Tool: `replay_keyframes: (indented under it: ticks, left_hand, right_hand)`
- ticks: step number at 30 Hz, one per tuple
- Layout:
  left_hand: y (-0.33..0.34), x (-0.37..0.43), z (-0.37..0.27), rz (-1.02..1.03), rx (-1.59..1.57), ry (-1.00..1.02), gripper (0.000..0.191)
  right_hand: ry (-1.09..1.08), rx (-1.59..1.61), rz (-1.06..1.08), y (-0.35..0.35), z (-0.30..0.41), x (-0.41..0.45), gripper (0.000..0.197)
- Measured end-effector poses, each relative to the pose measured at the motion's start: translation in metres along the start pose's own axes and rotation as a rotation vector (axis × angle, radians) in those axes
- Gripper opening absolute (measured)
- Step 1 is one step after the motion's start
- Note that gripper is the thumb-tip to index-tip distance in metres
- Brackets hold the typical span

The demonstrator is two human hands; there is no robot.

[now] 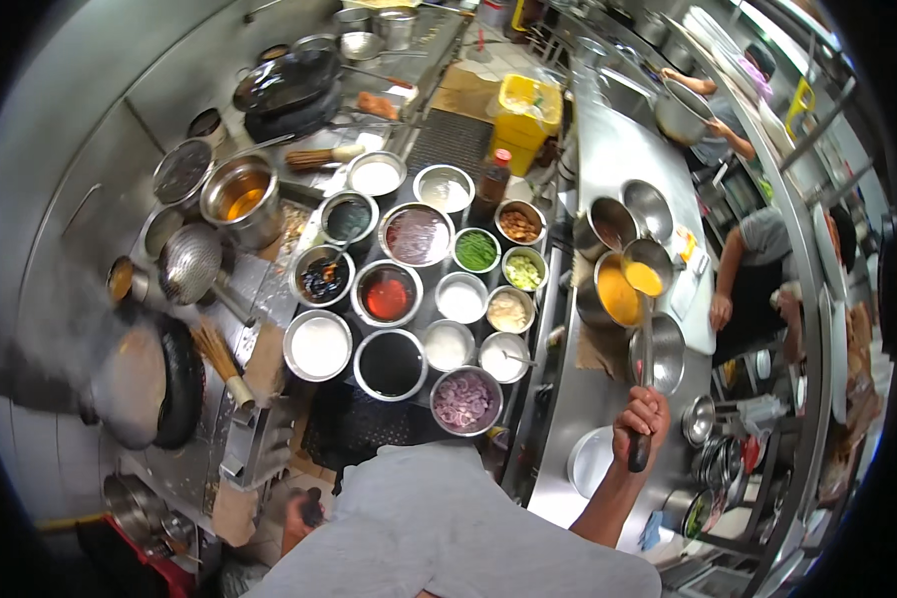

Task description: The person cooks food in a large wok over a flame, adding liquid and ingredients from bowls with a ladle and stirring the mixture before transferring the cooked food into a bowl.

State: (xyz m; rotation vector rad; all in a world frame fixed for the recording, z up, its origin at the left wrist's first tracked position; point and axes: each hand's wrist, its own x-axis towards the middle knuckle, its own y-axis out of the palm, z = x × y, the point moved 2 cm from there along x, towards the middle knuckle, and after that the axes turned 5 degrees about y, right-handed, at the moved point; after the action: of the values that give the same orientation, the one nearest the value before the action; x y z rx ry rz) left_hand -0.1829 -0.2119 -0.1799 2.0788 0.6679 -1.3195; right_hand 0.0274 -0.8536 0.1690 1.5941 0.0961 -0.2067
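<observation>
My right hand (640,420) grips the dark handle of a long steel ladle (647,329). The ladle's bowl holds orange-yellow liquid and is tilted at the rim of a steel pot (587,305) with similar liquid (617,290). Under the ladle's handle lies a perforated steel bowl (667,355). Low on the left, my left hand (296,517) is curled around a small dark object (313,508), which I cannot identify. Before me stand several round steel containers of ingredients, among them sliced shallots or onions (465,401), dark liquid (390,364) and chopped green herbs (476,250).
On the left, a steaming wok (131,389) stands by a bamboo brush (224,359) and a perforated skimmer (190,263). A yellow bin (525,119) is at the back. Two people work beyond the right counter (620,142), one holding a large pot (680,112). A metal shelf post (807,299) rises there.
</observation>
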Motion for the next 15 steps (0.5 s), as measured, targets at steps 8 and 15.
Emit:
replay_keyframes:
  ticks: [8, 15]
  left_hand:
    - [-0.057, -0.023, 0.034, -0.086, -0.150, 0.033, 0.038]
    - [-0.147, 0.015, 0.070, -0.068, -0.223, 0.066, 0.036]
  right_hand:
    - [0.274, -0.262, 0.042, 0.030, -0.121, 0.038, 0.020]
    - [0.806, -0.290, 0.024, 0.023, -0.279, 0.061, 0.026]
